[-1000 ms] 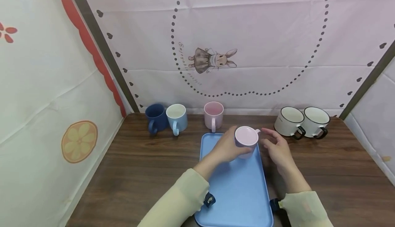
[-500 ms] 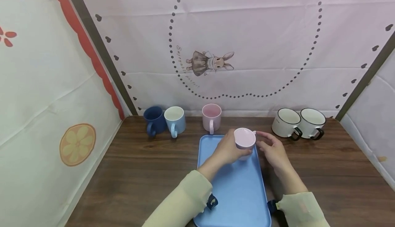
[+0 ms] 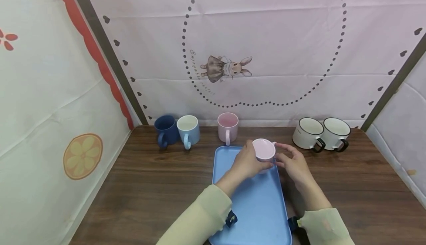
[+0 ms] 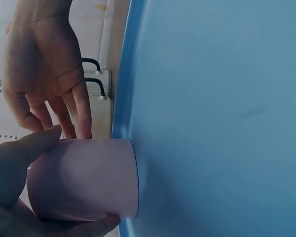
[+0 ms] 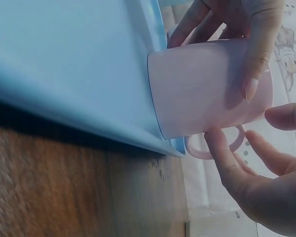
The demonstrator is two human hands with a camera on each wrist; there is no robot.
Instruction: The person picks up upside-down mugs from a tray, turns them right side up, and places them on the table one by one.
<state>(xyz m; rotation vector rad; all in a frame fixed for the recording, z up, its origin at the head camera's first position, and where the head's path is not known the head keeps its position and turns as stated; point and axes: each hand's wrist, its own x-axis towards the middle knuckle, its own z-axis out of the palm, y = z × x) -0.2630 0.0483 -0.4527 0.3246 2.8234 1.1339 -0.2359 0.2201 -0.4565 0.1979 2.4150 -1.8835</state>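
A pink mug [image 3: 264, 150] stands at the far right corner of the blue tray [image 3: 259, 208], its lower end at the tray surface. A flat pale disc faces up, seemingly the mug's base. My left hand [image 3: 247, 162] grips the mug from the left, thumb on the near side and fingers behind it. From the right, my right hand [image 3: 294, 165] reaches to the handle side. In the right wrist view, one fingertip touches the mug wall near its handle [image 5: 200, 153], while thumb and another finger spread apart. Nothing is gripped by the right hand.
Behind the tray stands another pink mug [image 3: 227, 128]. A dark blue mug [image 3: 166, 130] and a light blue mug [image 3: 188, 131] are at the back left. Two white mugs with black handles, one here [image 3: 307, 133], the other [image 3: 335, 133], stand back right. Cloth walls surround the table [image 3: 159, 193].
My left hand has lowered the pink mug slightly toward the tray. The right fingers have come closer and now touch its side. The head view has shifted a little.
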